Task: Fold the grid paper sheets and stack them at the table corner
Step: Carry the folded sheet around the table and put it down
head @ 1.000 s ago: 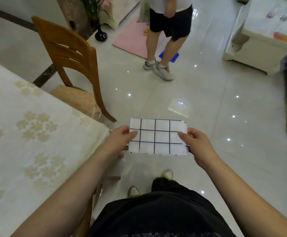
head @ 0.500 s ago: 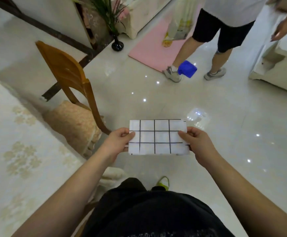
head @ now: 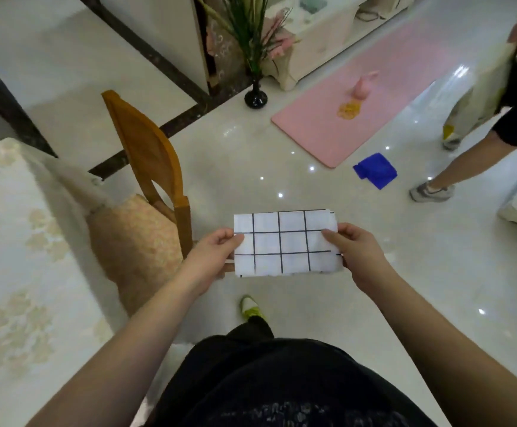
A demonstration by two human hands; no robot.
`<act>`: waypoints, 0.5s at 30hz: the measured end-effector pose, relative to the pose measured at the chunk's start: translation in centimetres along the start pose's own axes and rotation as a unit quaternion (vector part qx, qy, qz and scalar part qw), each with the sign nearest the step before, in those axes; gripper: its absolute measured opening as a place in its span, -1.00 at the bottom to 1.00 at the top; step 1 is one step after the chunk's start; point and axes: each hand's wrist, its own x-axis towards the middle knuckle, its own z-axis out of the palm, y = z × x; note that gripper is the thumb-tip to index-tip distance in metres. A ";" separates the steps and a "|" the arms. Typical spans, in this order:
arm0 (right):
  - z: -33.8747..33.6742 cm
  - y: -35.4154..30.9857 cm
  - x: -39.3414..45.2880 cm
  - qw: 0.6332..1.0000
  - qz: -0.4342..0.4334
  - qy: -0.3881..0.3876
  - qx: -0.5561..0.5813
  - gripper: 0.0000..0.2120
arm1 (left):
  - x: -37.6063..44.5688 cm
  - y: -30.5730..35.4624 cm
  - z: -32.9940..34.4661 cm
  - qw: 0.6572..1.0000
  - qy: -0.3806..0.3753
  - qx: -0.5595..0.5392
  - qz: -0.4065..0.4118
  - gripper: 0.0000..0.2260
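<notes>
White paper ruled with a black grid is held flat in the air above the tiled floor, just right of the chair. Its left edge is pinched by the left hand, thumb on top; its right edge is pinched the same way by the right hand. The paper appears already folded, since a second layer shows along the top and right edges. Over the last second the grip has not altered, but the view has swung: less of the table is seen and it lies further left. The sheet is therefore judged no nearer the table corner, and stacking is not yet done.
</notes>
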 end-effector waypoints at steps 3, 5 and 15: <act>1.7 -3.1 4.0 1.000 0.002 -0.005 -0.024 -0.88 | 3.4 2.6 -1.6 1.000 0.007 -0.022 -0.019 -0.86; 2.7 -5.2 6.5 1.000 -0.005 -0.007 -0.027 -0.87 | 5.6 4.6 -2.3 0.999 0.004 -0.045 0.003 -0.87; 6.9 -12.7 18.7 0.998 0.003 -0.043 -0.038 -0.84 | 15.5 12.1 -5.2 0.992 0.066 -0.103 0.031 -0.94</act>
